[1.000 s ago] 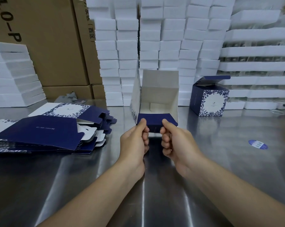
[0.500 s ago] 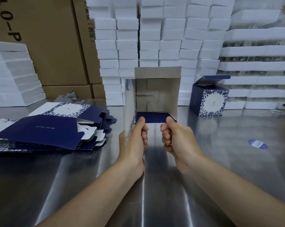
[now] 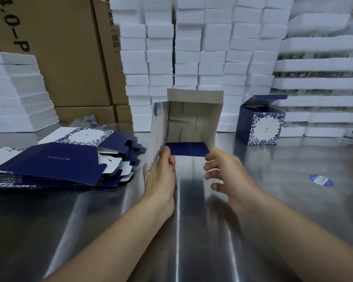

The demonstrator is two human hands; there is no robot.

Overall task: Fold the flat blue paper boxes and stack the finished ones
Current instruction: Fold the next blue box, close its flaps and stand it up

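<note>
A half-folded blue paper box (image 3: pixel 191 121) lies on its side at the table's middle, its open mouth facing me and its white inside showing. My left hand (image 3: pixel 161 174) grips its left patterned wall near the front corner, thumb by the dark blue flap (image 3: pixel 188 149). My right hand (image 3: pixel 224 171) hovers just right of that flap, fingers loosely spread and blurred, holding nothing. A pile of flat blue boxes (image 3: pixel 57 159) lies at the left. One finished blue box (image 3: pixel 260 123) stands at the back right with its lid raised.
The work surface is a shiny steel table (image 3: pixel 191 231). White foam trays (image 3: pixel 191 58) are stacked along the back and at the far left (image 3: pixel 15 92). Brown cartons (image 3: pixel 65 53) stand behind the flat pile. A blue oval sticker (image 3: pixel 321 180) lies on the table at the right.
The box has been tipped so its mouth faces me more squarely. My right hand has let go of the blue flap and drawn back to the right; my left hand has shifted onto the left wall.
</note>
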